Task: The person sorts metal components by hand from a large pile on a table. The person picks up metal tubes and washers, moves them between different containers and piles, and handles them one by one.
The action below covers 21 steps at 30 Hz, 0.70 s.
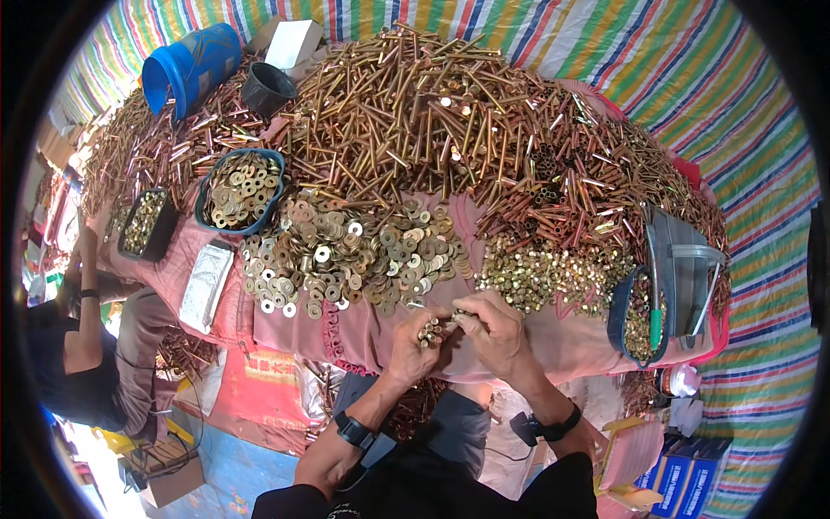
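Observation:
My left hand [415, 346] is closed round a small bundle of brass-coloured bolts [430, 332], held over the near edge of the cloth-covered table. Close beside it, my right hand [494, 329] pinches at the bundle's right end. Whatever sits between those fingertips is too small and covered to make out. Just beyond my hands lie a spread of flat washers [346, 251] to the left and a heap of small brass-coloured nuts [553, 272] to the right. A large pile of long bolts [389, 112] rises behind them, with short metal sleeves [562, 208] at its right side.
A blue tub of washers [278, 201] and a dark tray of nuts [162, 242] stand left. At right are another nut tub [616, 324] and a grey scoop-like container [674, 246]. A blue bucket [177, 86] lies tipped far left. Another person [82, 346] sits at left.

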Motion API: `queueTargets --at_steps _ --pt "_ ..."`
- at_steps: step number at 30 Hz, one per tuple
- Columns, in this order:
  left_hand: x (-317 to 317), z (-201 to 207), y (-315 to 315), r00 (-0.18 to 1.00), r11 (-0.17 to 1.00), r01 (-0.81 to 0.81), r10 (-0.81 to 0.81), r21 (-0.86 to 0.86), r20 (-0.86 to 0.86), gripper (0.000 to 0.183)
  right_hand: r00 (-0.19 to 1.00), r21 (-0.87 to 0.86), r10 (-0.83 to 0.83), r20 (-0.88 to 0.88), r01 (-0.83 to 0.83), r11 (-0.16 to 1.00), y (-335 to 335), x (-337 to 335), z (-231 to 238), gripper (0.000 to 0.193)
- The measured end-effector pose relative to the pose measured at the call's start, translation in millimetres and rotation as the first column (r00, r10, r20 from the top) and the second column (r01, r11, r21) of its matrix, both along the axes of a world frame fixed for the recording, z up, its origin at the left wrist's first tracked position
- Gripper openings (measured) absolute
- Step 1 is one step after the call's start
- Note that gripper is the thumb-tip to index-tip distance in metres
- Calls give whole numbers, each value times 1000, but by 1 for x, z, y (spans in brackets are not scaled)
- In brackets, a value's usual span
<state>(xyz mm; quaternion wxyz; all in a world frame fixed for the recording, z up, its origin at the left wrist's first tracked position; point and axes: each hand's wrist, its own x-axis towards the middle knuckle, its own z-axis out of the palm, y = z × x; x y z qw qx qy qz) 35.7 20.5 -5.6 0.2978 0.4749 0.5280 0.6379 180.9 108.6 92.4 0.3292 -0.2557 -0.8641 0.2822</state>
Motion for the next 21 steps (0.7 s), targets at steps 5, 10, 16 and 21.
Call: queueTargets --at_steps 5,10,16,21 --pt "-1 6 -1 999 999 1 1 38 -48 19 997 -62 -77 25 78 995 -9 1 -1 21" --pt "-2 8 -1 999 999 19 -18 28 -30 19 998 -38 -60 7 60 997 -6 -1 -7 20" --pt "-1 7 -2 999 1000 3 -4 -15 -37 23 994 -10 104 -20 -105 994 8 4 0 23" --pt "0 5 -1 999 998 30 -30 -47 14 22 995 4 95 -22 -95 995 8 3 -1 20"
